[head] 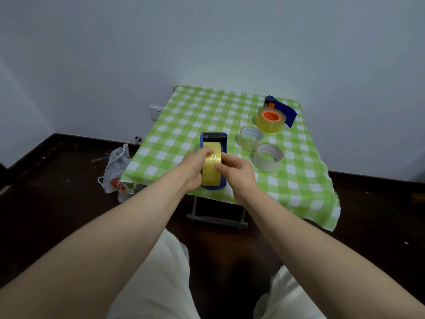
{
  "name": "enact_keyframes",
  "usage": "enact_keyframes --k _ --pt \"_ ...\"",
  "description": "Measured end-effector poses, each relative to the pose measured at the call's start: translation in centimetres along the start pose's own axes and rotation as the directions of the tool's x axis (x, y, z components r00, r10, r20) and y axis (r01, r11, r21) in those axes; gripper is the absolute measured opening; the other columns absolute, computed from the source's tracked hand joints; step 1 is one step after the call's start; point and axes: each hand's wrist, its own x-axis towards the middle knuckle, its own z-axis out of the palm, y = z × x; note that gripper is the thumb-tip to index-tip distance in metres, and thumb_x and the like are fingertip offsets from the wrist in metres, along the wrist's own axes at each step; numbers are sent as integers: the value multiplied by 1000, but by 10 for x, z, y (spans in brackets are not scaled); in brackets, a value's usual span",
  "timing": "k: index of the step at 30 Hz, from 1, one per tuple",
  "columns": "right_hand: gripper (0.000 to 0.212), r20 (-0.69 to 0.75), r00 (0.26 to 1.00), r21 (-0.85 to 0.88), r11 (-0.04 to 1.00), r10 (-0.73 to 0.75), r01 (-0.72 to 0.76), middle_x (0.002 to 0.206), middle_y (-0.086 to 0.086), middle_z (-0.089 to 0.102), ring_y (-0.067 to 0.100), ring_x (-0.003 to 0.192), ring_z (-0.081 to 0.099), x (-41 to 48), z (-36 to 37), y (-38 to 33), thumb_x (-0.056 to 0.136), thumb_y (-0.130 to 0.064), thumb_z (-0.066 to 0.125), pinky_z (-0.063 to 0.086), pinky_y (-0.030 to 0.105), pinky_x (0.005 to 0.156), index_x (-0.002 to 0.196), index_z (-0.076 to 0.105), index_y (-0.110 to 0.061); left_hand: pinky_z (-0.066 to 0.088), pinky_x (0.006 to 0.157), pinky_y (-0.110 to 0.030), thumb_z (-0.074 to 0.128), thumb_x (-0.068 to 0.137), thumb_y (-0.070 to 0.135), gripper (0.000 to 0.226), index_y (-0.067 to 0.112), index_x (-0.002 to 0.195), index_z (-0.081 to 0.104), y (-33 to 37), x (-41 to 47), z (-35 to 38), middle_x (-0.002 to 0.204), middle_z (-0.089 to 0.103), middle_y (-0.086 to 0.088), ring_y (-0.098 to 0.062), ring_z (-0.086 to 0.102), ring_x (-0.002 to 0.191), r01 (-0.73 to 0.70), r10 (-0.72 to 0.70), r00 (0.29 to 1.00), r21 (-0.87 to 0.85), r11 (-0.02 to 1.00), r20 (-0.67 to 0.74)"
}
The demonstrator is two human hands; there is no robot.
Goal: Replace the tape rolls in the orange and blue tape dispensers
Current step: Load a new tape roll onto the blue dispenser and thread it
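Yellow roll (212,163), apparently pinched: left hand (194,168), right hand (239,173).

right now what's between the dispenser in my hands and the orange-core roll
One clear roll lies between the dispenser and the orange-core roll. A second clear roll sits nearer you, off that line. Seen in the head view.
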Motion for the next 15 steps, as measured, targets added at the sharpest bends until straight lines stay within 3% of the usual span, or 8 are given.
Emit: enact_keyframes --k 2,4,8,15 --pt "16 -71 990 94 989 125 -118 80 3 62 17 75 58 4 1 -7 83 -3 55 49 28 73 90 69 -6 53 71 -35 53 94 14 22 3 110 63 -4 0 0 89 66 -11 -22 64 76 -33 33 999 2 999 40" --pt "14 -93 961 178 954 259 -240 63 0 51 15 59 48 9 2 -16 83 -12 51 42 27 57 69 56 -11 54 82 -39 54 94 9 25 -1 116 61 -9 -1 -2 99 67 -15 -26 65 89 -58 56 994 19 998 92" --pt "17 -97 937 189 931 335 -313 64 3 50 18 58 48 15 3 -24 87 -13 44 42 28 54 71 51 -12 51 93 -44 57 88 -2 24 0 112 63 -13 0 -3 101 69 -12 -29 64 101 -116 96 984 127 985 153" --pt "28 -169 942 190 947 291 -258 60 3 38 19 54 39 28 3 -25 87 -5 35 33 29 51 60 37 -12 50 97 -47 63 85 -2 29 1 113 63 -16 3 -3 111 68 -15 -32 64 107 -146 122 981 158 977 154"
